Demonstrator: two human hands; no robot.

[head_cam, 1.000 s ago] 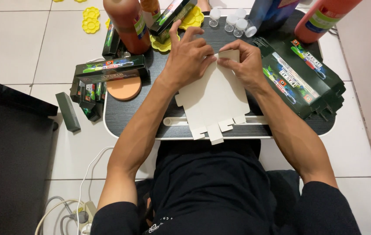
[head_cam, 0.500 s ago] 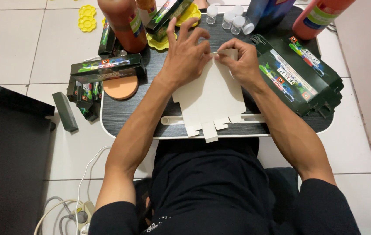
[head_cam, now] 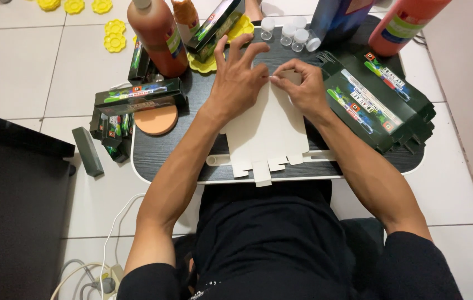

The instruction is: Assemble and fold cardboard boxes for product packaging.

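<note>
A flat, unfolded cardboard box blank (head_cam: 267,130) lies plain side up at the centre of the frame on the dark surface (head_cam: 158,153), its small tabs hanging over the near edge toward the person; both hands work at its far end. The left hand (head_cam: 239,78) lies mostly open, fingers spread, palm pressing the blank down, thumb and forefinger meeting the other hand at the top flap; the right hand (head_cam: 303,89) is partly curled, fingertips pinching that small flap, which stands bent up from the sheet. The step in hand looks like creasing the top flap of the blank; the next move would seem to call for a firm press along the fold line while the left palm keeps the sheet from sliding. A stack of printed green flat boxes (head_cam: 378,108) lies at the right of the frame, just beside the right wrist; red bottles (head_cam: 156,36) stand at the upper left, small clear jars (head_cam: 289,33) at the top centre.
</note>
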